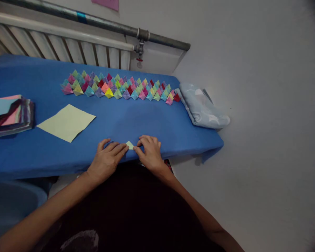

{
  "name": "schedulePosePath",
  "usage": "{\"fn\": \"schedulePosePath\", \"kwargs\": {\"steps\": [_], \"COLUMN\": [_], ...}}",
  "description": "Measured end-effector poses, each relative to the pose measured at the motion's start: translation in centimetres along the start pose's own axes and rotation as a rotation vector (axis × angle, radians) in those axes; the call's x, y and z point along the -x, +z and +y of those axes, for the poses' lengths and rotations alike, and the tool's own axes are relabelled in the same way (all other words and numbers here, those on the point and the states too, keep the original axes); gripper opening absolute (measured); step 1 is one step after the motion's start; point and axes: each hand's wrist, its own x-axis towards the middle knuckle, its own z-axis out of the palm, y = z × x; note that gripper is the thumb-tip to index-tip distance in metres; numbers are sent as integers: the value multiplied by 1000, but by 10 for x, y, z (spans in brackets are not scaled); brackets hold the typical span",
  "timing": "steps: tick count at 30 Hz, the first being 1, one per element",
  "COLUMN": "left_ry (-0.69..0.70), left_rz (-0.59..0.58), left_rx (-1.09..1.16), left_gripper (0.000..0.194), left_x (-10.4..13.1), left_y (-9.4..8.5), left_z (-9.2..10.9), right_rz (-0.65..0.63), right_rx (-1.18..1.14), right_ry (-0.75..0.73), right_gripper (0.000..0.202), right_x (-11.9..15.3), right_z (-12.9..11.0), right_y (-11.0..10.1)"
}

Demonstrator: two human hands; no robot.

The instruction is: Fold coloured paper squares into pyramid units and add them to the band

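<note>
folded paper [130, 145] between left hand [109, 159] and right hand [149, 150]

A pipe [107, 25] runs above the radiator [75, 52]; lower left, perhaps a basin [13, 206].

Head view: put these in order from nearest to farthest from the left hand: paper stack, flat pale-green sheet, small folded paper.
From the left hand:
1. Small folded paper: at its fingertips, on the right.
2. Flat pale-green sheet: to the left, farther back on the cloth.
3. Paper stack: far left, beyond the sheet.
</note>
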Motion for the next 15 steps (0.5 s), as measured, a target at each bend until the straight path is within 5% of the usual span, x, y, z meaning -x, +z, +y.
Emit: {"fn": "schedulePosePath", "kwargs": {"steps": [10, 15], "left_ry": [-50, -104], "left_rz": [-60, 10], "left_rx": [-51, -108], "left_gripper": [42, 40], "left_x": [14, 7], "left_y": [-2, -3], "left_z": [4, 14], "right_rz": [2, -4], "right_rx": [-10, 8], "right_ry": [-18, -32], "right_gripper": [9, 9], "right_x": [0, -1], "right_z": [1, 0], "right_y": [1, 0]}}
